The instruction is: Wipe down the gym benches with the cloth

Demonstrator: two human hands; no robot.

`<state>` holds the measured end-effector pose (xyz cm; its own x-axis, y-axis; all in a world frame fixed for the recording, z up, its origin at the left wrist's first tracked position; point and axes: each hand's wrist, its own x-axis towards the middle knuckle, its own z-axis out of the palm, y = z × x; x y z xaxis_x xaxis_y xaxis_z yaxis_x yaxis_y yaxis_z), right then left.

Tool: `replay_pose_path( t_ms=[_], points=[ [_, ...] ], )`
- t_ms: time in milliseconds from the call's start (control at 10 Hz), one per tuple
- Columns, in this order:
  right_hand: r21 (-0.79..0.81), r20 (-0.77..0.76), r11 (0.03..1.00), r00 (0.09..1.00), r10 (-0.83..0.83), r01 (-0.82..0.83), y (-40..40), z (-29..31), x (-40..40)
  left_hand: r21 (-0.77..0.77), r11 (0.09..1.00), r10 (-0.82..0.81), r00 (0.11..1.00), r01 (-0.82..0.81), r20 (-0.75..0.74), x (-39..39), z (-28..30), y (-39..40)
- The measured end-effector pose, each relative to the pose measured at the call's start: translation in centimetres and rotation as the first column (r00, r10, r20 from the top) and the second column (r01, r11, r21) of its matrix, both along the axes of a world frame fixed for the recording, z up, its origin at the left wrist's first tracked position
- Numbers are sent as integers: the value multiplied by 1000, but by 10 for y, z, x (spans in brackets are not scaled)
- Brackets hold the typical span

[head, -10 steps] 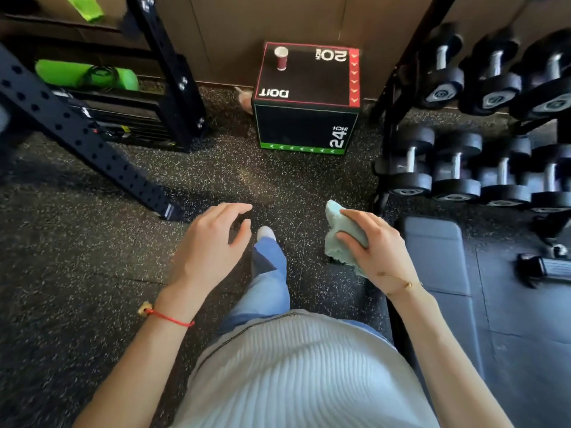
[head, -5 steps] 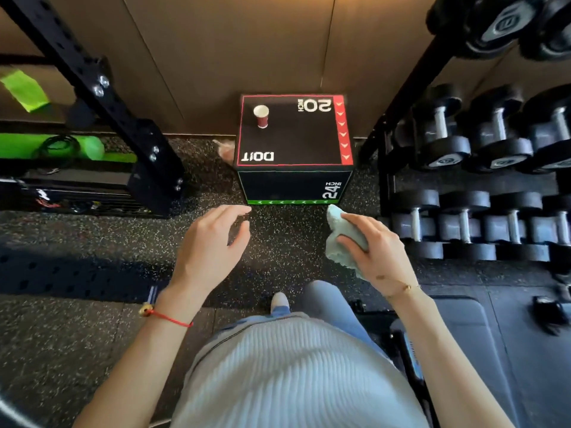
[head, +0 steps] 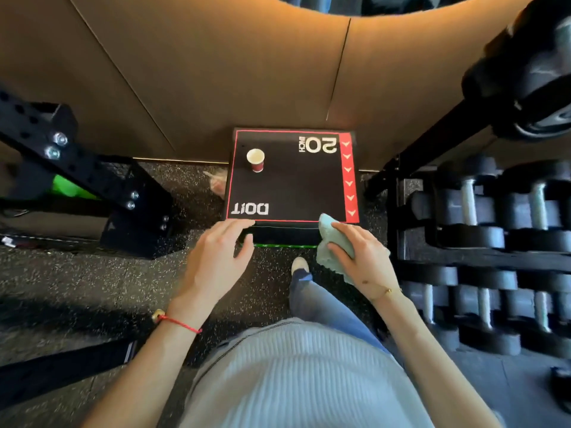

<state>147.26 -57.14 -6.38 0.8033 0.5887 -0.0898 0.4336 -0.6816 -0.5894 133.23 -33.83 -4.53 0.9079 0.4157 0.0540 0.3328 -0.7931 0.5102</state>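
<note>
Benches were out of your view by this moment: the grey padded one that had lain at your right side a second earlier had slid off the frame as you walked forward, so no bench surface was left in sight and, by my judgement, wiping was paused while you moved on. What filled the middle instead was the black plyo box [head: 293, 186] against the wall, much closer than half a second before, with the dumbbell rack [head: 482, 217] beside it on your right and a black rig upright [head: 92, 180] on your left. A paper cup [head: 255, 160] stood upright on the box's far left corner. Your right hand [head: 364, 261] was closed around the cloth [head: 329, 239], its bunched pale green folds pinched under the thumb and fingers, one corner poking up just over the box's near right edge. Your left hand [head: 216, 257] was empty, fingers loosely spread, tips near the box's front edge; whether they touched it I could not tell.
</note>
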Motion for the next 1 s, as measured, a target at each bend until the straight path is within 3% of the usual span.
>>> replay_pose_path(
  t_ms=[300, 500, 800, 1000],
  points=[
    [-41, -6, 999, 999, 34, -34, 92, -57, 186, 12, 999, 37, 999, -37, -6, 153, -36, 61],
    [-131, -31, 990, 998, 49, -52, 146, -166, 269, 3, 1000, 11, 1000, -11, 21, 225, -114, 100],
    [-319, -128, 939, 988, 91, -128, 196, -363, 335, -17, 1000, -7, 1000, 7, -16, 297, -249, 143],
    [-359, -153, 926, 986, 61, -113, 192, -414, 346, -33, 999, -15, 998, 13, -59, 304, -279, 156]
  ],
)
